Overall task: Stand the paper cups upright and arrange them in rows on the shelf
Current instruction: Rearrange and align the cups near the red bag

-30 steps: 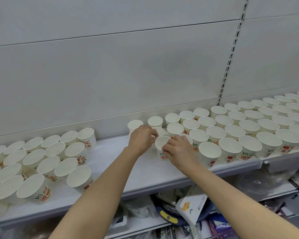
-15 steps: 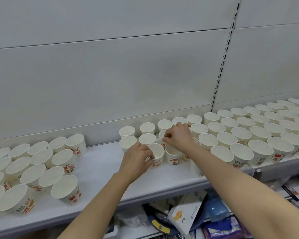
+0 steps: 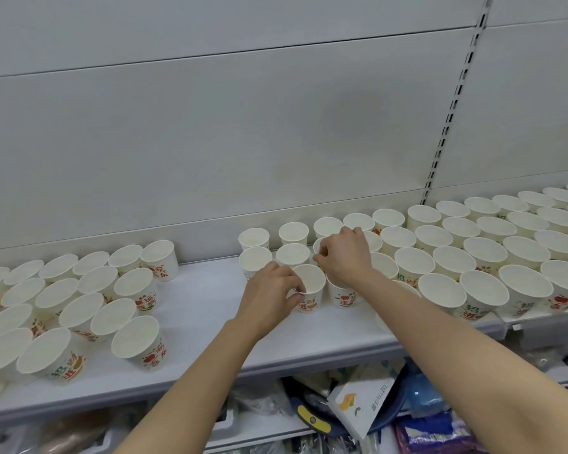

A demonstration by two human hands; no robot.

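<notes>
On the shelf (image 3: 194, 309) we list: left hand (image 3: 269, 290) pinching front cup (image 3: 309, 286); right hand (image 3: 345, 257) pinching second-row cup (image 3: 320, 245) rim behind it.

white shelf (image 3: 194, 309) under upright paper cups (image 3: 135, 337)

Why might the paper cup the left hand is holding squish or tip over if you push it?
The paper cup looks empty and thin-walled, so it is probably very light and would likely slide or tip at a nudge. The left hand pinches only its rim; a harder grip might dent it. Its base looks narrower than its mouth, so it could topple easily.
</notes>
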